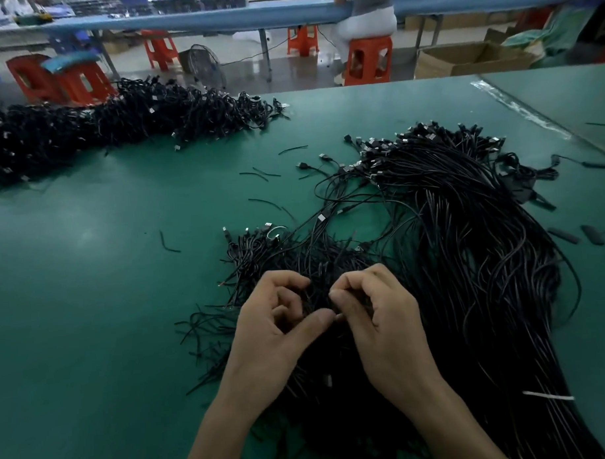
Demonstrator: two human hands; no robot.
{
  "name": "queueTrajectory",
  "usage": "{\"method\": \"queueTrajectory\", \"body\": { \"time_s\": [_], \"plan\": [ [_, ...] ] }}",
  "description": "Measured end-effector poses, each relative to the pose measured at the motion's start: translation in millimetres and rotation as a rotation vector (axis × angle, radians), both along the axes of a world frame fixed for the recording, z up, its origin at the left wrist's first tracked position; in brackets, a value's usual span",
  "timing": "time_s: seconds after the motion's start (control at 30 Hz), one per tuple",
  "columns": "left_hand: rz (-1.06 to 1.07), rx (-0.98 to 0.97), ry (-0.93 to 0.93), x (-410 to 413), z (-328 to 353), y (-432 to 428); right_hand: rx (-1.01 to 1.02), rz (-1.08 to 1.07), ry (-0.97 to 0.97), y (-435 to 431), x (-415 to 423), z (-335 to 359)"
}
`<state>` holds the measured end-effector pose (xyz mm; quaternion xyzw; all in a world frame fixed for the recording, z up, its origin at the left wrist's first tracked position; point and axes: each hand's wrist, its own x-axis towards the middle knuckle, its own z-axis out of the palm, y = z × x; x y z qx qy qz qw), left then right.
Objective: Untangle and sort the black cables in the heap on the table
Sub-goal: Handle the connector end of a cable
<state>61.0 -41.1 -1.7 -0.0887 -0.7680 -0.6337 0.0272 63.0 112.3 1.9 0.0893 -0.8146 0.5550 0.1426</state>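
1. The large heap of thin black cables (466, 258) lay on the green-topped desk (91, 305), filling its near right part and running off the bottom edge of the view.
2. Both bare hands rested on the heap's near left side, thumbs almost touching.
3. The left hand (277, 329) had its grip curled, thumb and forefinger pinching thin black strands.
4. The right hand (379, 316) likewise closed its grip on strands of the same heap.
5. Left of the heap the desk surface lay broad and open, with only a few short black cable offcuts (168, 242).
6. A second long pile of coiled black cables (119, 122) sat beyond that open stretch, along the desk's far left edge.
7. Right of the heap, a taped seam (520, 110) crossed the desk.
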Motion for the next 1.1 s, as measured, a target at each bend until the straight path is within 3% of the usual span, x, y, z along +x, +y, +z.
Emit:
{"method": "queueTrajectory", "body": {
  "time_s": [0.1, 0.27, 0.43, 0.63, 1.0, 1.1],
  "plan": [
    [0.026, -0.064, -0.053, -0.4, -4.1, 2.0, 0.003, 0.019, -0.049, -0.7, -0.2, -0.5],
    [0.019, 0.04, -0.052, 0.7, -5.7, 9.1, -0.022, 0.002, -0.05, -4.1, -1.4, 2.4],
    [0.102, 0.387, -0.116, 0.5, 5.8, 10.8, 0.058, 0.042, -0.034, -6.2, 0.0, 5.9],
    [0.042, 0.367, -0.053, -2.3, 6.2, 11.9, 0.082, 0.058, -0.072, -1.4, 0.7, 6.6],
    [-0.203, -0.051, 0.346, -20.3, 11.6, 4.2, -0.091, 0.094, -0.298, 17.5, -7.8, 9.7],
    [-0.177, -0.147, 0.357, -26.4, 9.8, 4.9, -0.098, 0.097, -0.323, 23.6, -12.4, 13.2]
  ]
}}
